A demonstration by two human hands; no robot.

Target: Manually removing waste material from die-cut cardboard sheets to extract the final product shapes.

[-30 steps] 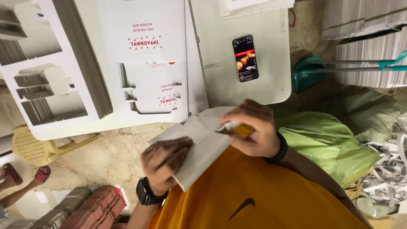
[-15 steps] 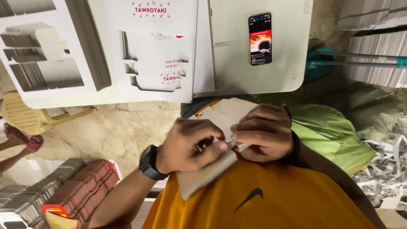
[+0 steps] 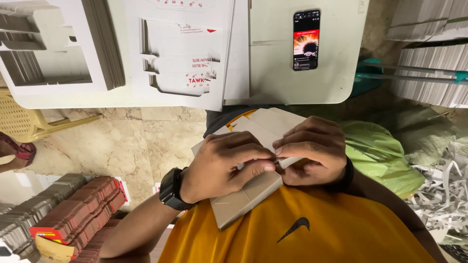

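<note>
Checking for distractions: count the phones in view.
1: a black phone lies screen-up on the pale table, beyond both hands; others may be hidden under the card stacks.

flat folded cardboard box blank (image 3: 246, 197), grey-beige inside, white outer face, creased panels. Held tilted over the lap against an orange shirt, upper flap partly folded, pinched at its right edge.

your pale table and the marble floor under it

on your table (image 3: 273, 92) there's a phone (image 3: 306, 40) lying flat with its screen lit, a big stack of die-cut white cardboard sheets (image 3: 58, 53) at the left end, and flat printed box blanks (image 3: 187, 58) in the middle. down on your floor (image 3: 136, 141), bundles of reddish folded cartons (image 3: 83, 209) sit at the left.
</note>
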